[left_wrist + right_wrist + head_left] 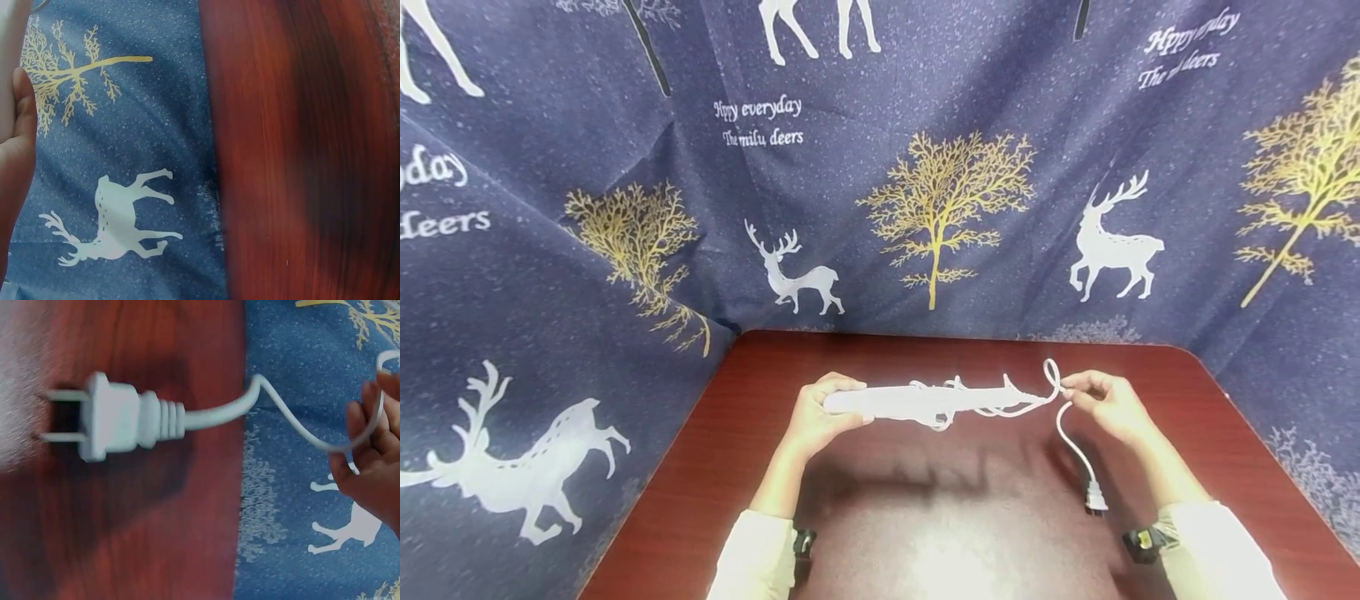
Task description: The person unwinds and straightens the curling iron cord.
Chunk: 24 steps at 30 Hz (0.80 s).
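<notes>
My left hand [822,410] grips the left end of a long white power strip [887,402], thumb on the near side, and holds it up above the table. White cord [1000,412] loops loosely around its right part. Off to the right, my right hand [1105,402] pinches the cord between thumb and fingers, with a small loop standing up beside the fingertips. From there the free end hangs down to a two-prong plug [1095,498]. The right wrist view shows the plug [115,419] close up, prongs pointing left. In the left wrist view only part of the strip [7,62] shows.
Below is a reddish-brown table [700,500] with a bright glare spot near its front. A dark blue cloth [880,208] printed with deer and trees hangs behind and at both sides. Each wrist wears a small dark camera [1142,543].
</notes>
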Motion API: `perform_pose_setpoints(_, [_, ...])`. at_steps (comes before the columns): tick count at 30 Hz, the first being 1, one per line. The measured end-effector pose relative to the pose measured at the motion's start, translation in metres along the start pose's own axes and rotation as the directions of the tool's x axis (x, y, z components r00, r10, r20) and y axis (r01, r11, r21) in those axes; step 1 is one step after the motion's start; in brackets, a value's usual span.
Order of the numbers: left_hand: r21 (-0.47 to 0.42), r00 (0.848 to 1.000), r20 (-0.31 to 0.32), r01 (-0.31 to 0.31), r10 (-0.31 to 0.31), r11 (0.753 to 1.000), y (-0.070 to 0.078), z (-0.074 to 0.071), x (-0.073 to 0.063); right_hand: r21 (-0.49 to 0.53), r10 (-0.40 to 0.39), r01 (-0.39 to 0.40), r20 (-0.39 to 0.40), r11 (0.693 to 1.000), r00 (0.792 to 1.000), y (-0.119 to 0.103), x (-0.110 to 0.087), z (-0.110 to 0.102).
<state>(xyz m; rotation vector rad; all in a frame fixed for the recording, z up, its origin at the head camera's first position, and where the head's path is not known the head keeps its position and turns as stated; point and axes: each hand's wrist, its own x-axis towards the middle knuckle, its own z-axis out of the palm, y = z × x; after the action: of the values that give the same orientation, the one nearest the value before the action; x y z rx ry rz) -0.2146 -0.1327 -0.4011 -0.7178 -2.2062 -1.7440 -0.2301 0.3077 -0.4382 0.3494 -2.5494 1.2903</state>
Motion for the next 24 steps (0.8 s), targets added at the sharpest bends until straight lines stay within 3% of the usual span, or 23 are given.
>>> perform_pose_setpoints(4, [-0.013,1.0,-0.007,0.001,-0.001,1.0,-0.001,0.001,0.001,0.002,-0.03,0.03,0.079,1.0,0.996,0.012,-0.009,0.011])
perform_pose_setpoints(10, [-0.024,1.0,0.01,0.002,-0.002,1.0,-0.001,0.002,0.004,0.011,-0.036,0.035,0.117,0.999,0.992,0.003,-0.02,0.018])
perform_pose_setpoints(16, [-0.016,1.0,0.005,-0.02,0.02,1.0,0.0,0.004,0.006,0.187,-0.068,0.042,0.134,0.981,0.989,0.024,-0.015,0.019])
perform_pose_setpoints(24, [-0.018,0.999,0.013,-0.034,0.034,0.999,-0.001,0.004,0.006,0.405,-0.045,0.001,0.098,0.914,0.994,0.011,-0.004,0.015])
